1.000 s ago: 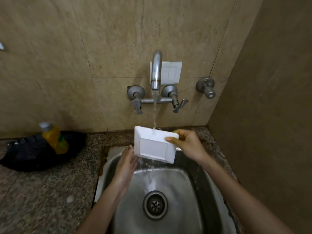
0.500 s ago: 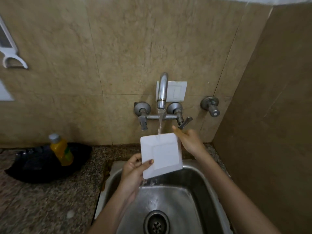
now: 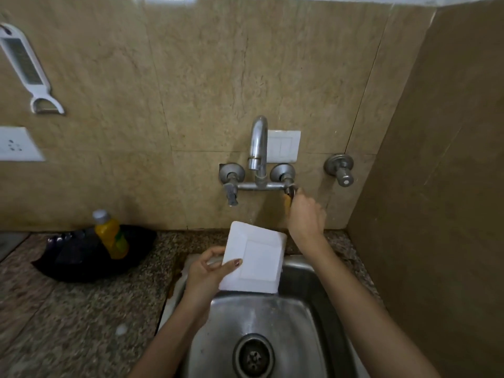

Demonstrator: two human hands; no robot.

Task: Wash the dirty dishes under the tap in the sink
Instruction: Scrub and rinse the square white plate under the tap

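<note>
White plate [image 3: 253, 261], pinched by the left hand [image 3: 204, 274], hangs over the sink's [image 3: 313, 304] 11 o'clock rim. Right hand [image 3: 305, 214] grips the 1 o'clock tap lever [image 3: 289, 192]; the rinse seems over, so the lever likely needs turning shut.

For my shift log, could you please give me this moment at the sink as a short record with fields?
Left hand: holds the white square plate by its left edge, tilted, above the sink
Right hand: grips the right tap handle
Water: only a faint stream shows below the spout; water runs off the plate's lower corner
Counter, left: yellow bottle stands in a black dish
Wall, upper left: white peeler hangs
</note>
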